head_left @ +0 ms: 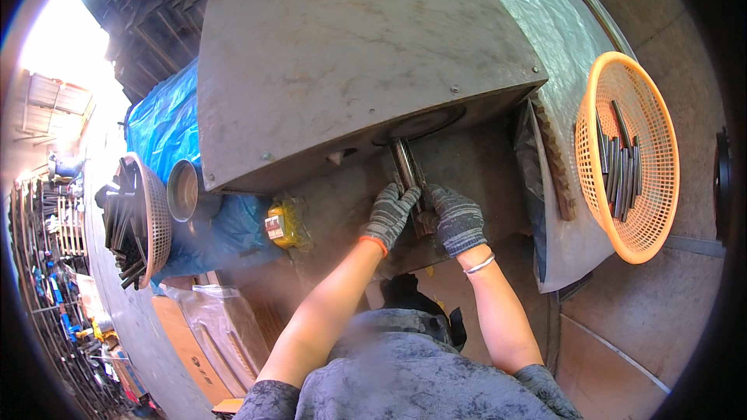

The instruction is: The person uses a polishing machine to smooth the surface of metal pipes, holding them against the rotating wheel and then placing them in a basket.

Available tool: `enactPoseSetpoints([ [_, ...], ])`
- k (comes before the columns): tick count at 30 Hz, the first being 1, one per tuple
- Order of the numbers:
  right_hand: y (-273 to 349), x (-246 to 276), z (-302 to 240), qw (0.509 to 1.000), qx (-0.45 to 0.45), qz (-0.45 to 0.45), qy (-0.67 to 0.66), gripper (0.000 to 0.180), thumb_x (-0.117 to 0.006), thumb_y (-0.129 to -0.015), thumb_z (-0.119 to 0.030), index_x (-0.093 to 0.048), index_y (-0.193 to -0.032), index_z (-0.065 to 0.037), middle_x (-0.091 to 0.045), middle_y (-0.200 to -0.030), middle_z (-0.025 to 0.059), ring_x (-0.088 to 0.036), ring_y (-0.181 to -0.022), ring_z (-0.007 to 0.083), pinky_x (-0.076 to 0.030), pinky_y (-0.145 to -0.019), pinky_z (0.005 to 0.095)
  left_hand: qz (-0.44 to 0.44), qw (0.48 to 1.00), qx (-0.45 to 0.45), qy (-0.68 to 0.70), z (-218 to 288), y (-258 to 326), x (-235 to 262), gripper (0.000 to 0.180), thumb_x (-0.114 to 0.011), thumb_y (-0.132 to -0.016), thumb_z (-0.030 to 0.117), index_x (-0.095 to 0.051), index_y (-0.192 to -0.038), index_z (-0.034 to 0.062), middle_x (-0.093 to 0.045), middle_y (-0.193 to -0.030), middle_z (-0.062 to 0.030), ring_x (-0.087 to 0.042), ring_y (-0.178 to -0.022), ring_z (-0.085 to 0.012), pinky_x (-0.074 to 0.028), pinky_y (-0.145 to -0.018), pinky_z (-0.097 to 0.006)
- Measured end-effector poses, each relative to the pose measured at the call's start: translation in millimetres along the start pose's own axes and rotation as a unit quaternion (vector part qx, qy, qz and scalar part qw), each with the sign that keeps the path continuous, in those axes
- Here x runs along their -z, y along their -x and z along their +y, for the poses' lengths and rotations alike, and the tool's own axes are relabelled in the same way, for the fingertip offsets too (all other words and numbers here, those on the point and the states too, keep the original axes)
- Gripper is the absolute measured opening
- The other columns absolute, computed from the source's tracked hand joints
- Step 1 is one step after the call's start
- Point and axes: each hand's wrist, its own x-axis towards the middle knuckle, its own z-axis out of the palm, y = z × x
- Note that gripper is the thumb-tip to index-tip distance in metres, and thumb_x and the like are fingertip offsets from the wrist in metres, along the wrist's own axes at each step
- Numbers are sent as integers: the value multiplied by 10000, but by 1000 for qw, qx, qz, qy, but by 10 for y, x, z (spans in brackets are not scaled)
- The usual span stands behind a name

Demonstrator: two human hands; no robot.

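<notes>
A shiny metal bar point(406, 163) lies lengthwise on the machine bed, its far end under the big grey metal hood point(342, 54). My left hand point(389, 214), in a grey knit glove with an orange cuff, grips the bar's near end from the left. My right hand point(457, 222), in a matching glove with a thin bracelet at the wrist, holds the same end from the right. Both hands sit close together just in front of the hood's opening.
An orange mesh basket point(657, 210) with several dark metal bars stands on the floor at the right. Another basket point(156, 222) full of dark bars stands at the left, beside a metal can point(183, 190) and blue tarp point(167, 120). Cardboard point(191, 350) lies lower left.
</notes>
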Motion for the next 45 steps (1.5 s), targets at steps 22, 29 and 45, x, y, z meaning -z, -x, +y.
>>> enactPoseSetpoints([
  [22, -58, 100, -90, 998, -32, -40, 22, 406, -726, -716, -268, -617, -1062, -86, -640, -1019, 157, -619, -929, 333, -507, -768, 410, -20, 1000, 5, -24, 53, 5, 34, 632, -624, -881, 390, -491, -1245, -109, -544, -1265, -247, -509, -1185, -330, -388, -995, -345],
  [29, 2, 8, 88, 1000, -1, 16, 22, 410, -713, -727, -261, -614, -1088, -93, -636, -1019, 160, -618, -929, 342, -509, -760, 419, 18, 999, 6, -33, 28, 21, -20, 657, -627, -876, 391, -465, -1264, -114, -515, -1292, -262, -474, -1232, -339, -370, -1022, -348],
  [45, -16, 37, 17, 999, 13, 36, -1, 376, -732, -709, -258, -624, -1031, -95, -639, -1014, 160, -617, -927, 339, -504, -783, 420, -20, 998, 0, -65, -25, -19, -2, 536, -567, -919, 335, -468, -1320, -6, -465, -1342, -245, -442, -1250, -360, -346, -1052, -362],
])
